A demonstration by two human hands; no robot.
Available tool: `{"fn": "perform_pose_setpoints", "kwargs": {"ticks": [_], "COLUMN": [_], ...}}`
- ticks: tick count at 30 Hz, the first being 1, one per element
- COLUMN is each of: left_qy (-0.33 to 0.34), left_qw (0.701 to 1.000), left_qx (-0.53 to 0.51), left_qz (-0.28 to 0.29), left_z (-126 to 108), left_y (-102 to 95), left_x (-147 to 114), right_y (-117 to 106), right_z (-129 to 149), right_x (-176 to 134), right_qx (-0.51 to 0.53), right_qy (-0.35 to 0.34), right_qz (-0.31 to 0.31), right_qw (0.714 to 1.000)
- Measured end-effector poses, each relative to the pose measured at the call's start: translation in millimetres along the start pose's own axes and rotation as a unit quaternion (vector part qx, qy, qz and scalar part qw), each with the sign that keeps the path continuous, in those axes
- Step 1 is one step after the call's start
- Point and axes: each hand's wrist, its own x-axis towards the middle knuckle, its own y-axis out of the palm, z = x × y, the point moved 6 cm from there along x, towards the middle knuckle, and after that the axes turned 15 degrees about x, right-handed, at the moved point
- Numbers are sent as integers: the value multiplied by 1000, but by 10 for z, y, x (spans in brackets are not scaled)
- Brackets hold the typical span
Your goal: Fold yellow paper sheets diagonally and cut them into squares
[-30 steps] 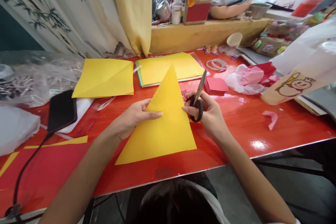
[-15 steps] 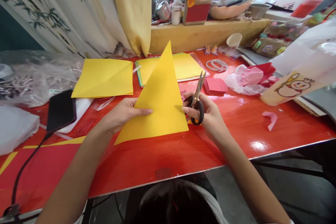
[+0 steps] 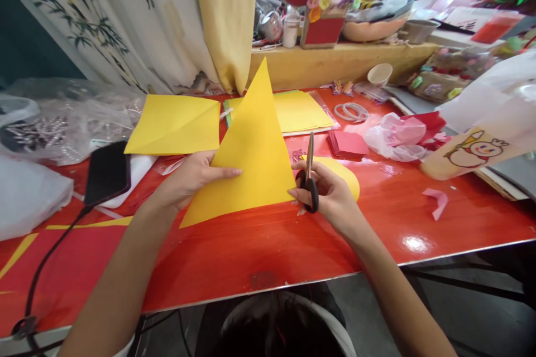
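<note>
A folded yellow paper (image 3: pixel 255 148), triangular with its point upward, is held above the red table. My left hand (image 3: pixel 195 178) pinches its left side, thumb on top and fingers behind. In my right hand (image 3: pixel 333 195) are black-handled scissors (image 3: pixel 309 172), blades pointing up. The thumb and fingertips of that hand also touch the paper's lower right corner. Behind the right hand lies a yellow paper piece with a rounded edge (image 3: pixel 349 174). Beyond the folded paper is a stack of yellow paper (image 3: pixel 301 111), and to its left a creased yellow sheet (image 3: pixel 176 125).
On the left of the red table (image 3: pixel 234 259) lie a phone (image 3: pixel 109 173) with a cable and plastic bags (image 3: pixel 29 195). Small red paper squares (image 3: pixel 348 144), clear rings (image 3: pixel 352 111), crumpled pink plastic (image 3: pixel 396 136) and a printed cup (image 3: pixel 469 145) are on the right.
My right hand has shifted slightly down, the scissors now more upright. The rounded yellow piece behind it has come into view. The camera view has shifted a little.
</note>
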Motion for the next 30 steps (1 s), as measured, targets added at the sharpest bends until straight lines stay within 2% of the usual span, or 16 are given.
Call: {"fn": "perform_pose_setpoints", "kwargs": {"ticks": [7, 11, 15, 22, 30], "left_qy": [66, 52, 61, 67, 121], "left_qw": [998, 998, 998, 996, 985], "left_qx": [-7, -15, -8, -13, -11], "left_qz": [-4, -8, -25, -66, -120], "left_z": [-95, -57, -40, -55, -164], "left_y": [-71, -53, -75, -124, -156], "left_x": [-5, 10, 23, 9, -46], "right_y": [27, 50, 63, 26, 47], "right_z": [-19, -27, -25, 36, -23], "right_x": [-23, -29, -19, -21, -64], "right_qx": [-31, -40, -40, -18, -79], "right_qy": [15, 31, 34, -3, 51], "right_qz": [20, 27, 28, 49, 67], "right_qw": [999, 998, 998, 999, 993]}}
